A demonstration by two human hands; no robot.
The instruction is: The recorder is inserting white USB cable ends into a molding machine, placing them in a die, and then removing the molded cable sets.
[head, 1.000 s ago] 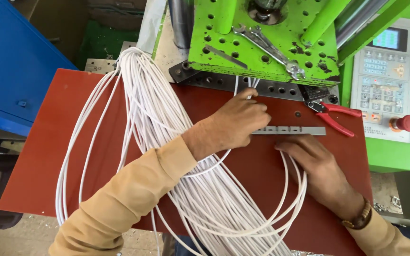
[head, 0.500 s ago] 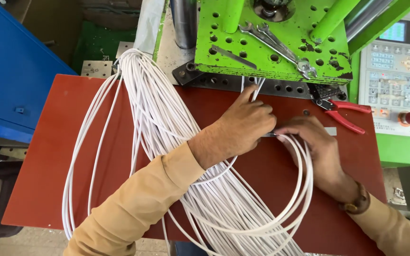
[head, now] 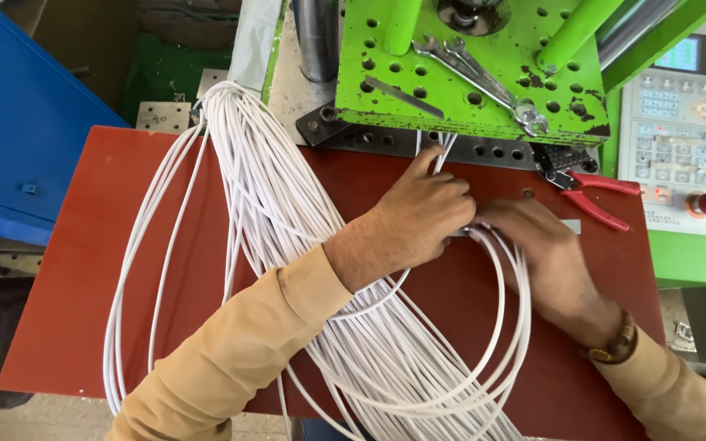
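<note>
Many white cables (head: 288, 212) lie in a long bundle across the red table (head: 67, 269). Left hand (head: 418, 220) pinches a few cable ends by the green machine (head: 484, 90). Right hand (head: 541, 253) presses down beside it, covering a grey metal strip (head: 569, 226); its grip cannot be told. No containers show.

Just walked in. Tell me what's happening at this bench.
A person in tan sleeves works with both bare hands on a red board in front of a green machine. The left hand and right hand meet over a small grey metal strip, pinching ends of white cables there. The rest of the cables loop in a big bundle across the board. Red-handled pliers lie beside the hands, and wrenches rest on the machine.
</note>
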